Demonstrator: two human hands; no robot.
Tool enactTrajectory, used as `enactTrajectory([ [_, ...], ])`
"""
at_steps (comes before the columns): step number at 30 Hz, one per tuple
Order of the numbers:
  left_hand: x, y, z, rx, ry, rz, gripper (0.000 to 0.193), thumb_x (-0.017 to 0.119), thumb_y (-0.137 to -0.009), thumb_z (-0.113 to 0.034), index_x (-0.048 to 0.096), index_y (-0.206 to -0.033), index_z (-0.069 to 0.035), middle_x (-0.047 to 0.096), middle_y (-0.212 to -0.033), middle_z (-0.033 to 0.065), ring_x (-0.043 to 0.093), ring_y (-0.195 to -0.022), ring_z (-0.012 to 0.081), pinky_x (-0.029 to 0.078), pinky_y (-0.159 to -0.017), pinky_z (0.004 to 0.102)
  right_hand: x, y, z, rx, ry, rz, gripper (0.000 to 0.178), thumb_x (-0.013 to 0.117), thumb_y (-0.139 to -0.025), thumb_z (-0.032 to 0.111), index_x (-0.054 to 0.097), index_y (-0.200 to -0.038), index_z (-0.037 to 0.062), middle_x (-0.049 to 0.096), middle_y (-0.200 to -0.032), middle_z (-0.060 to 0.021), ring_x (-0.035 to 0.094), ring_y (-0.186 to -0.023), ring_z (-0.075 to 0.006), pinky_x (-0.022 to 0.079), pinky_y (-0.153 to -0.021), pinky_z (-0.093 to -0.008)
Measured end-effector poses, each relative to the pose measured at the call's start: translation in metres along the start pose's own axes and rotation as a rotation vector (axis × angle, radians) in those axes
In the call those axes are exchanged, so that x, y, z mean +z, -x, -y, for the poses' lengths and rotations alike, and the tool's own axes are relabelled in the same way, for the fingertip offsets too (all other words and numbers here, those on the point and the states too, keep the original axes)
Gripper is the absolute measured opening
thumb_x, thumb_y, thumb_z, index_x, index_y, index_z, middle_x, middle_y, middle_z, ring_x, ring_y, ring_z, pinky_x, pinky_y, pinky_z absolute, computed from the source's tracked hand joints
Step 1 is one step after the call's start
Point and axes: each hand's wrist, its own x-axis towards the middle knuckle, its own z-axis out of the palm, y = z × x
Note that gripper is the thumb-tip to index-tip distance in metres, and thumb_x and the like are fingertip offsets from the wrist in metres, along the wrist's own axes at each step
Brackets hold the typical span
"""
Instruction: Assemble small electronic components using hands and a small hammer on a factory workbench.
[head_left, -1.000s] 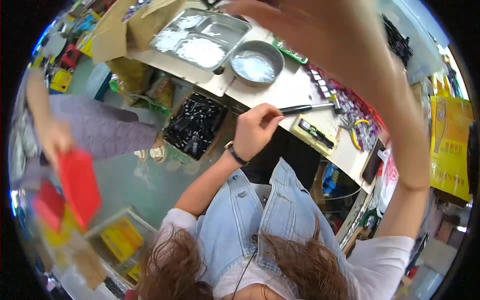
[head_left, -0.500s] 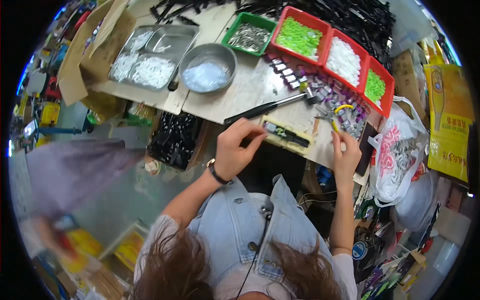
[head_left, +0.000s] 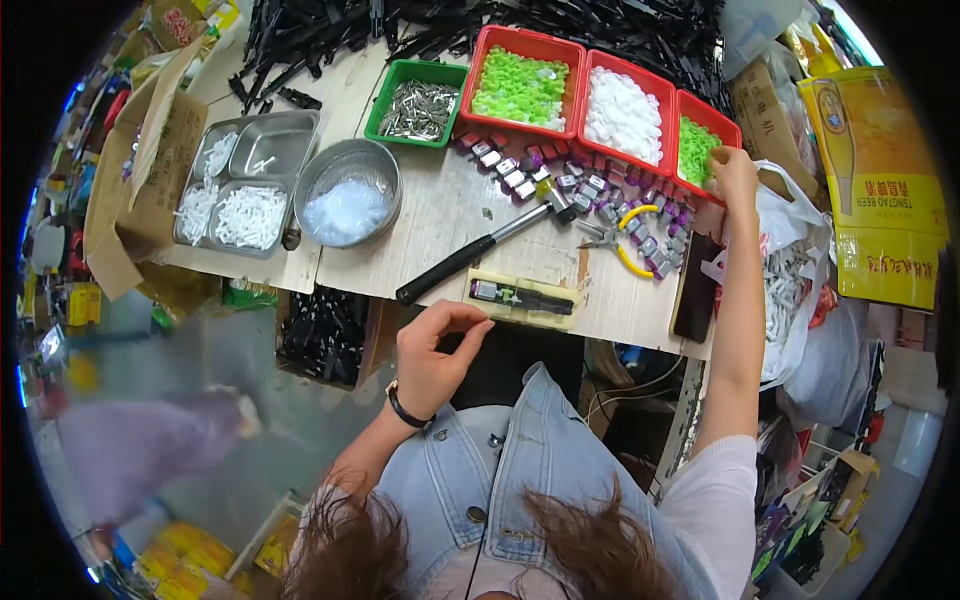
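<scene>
My left hand (head_left: 432, 358) is just in front of the table edge, its thumb and forefinger pressed together; anything between them is too small to make out. Beyond those fingertips, a cream block-shaped holder (head_left: 482, 308) lies at the edge, bearing a black part (head_left: 540, 302) with a bit of green on it. My right hand (head_left: 737, 178) reaches to the rightmost red bin (head_left: 738, 137), its fingers bent together at the small green pieces (head_left: 697, 145); their tips are partly hidden. Pliers with yellow handles (head_left: 632, 266) and a hammer (head_left: 450, 272) lie on the table.
Shiny purple-and-silver parts (head_left: 590, 188) lie below the red bins. Further left stand a green bin of metal pieces (head_left: 372, 125), a round metal bowl (head_left: 393, 195) and a divided steel tray (head_left: 283, 140). A dark phone-like slab (head_left: 695, 295) lies by a white bag (head_left: 790, 290). Black parts (head_left: 560, 20) pile up behind.
My right hand has left the pliers, which now lie on the table, and moved up and right to the red bin. My left hand has drawn back from the holder. The view has shifted.
</scene>
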Motion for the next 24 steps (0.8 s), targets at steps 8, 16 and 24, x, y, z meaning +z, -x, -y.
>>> enactTrajectory([
  [8,-0.008,-0.007,-0.020,-0.340,0.386,0.169,0.012,0.066,-0.087,0.003,0.063,-0.098,0.006,0.068,-0.092,0.0104,0.068,-0.085,0.0152,0.055,-0.078,0.0257,-0.011,0.014,0.008,0.033,-0.103,-0.114,0.016,0.068,-0.080,0.018,0.073,-0.090,0.0050,0.071,-0.084,-0.0166,0.069,-0.079,-0.0297,0.053,-0.074,-0.0377],
  [16,0.018,-0.015,-0.035,-0.476,0.802,0.327,0.015,0.067,-0.088,-0.005,0.063,-0.099,0.005,0.068,-0.091,0.0103,0.068,-0.082,0.0166,0.057,-0.076,0.0277,-0.087,0.239,0.227,0.189,-1.491,0.407,0.010,0.065,-0.084,-0.007,0.066,-0.094,-0.0056,0.070,-0.097,-0.0165,0.069,-0.086,-0.0179,0.054,-0.078,-0.0261],
  [24,0.007,0.008,-0.030,-0.410,0.802,0.282,0.015,0.068,-0.087,-0.002,0.065,-0.098,0.006,0.069,-0.090,0.0104,0.069,-0.080,0.0162,0.058,-0.073,0.0279,-0.089,0.276,0.248,0.113,-1.515,0.272,0.011,0.066,-0.083,-0.009,0.065,-0.094,-0.0070,0.070,-0.099,-0.0187,0.067,-0.089,-0.0173,0.054,-0.080,-0.0267],
])
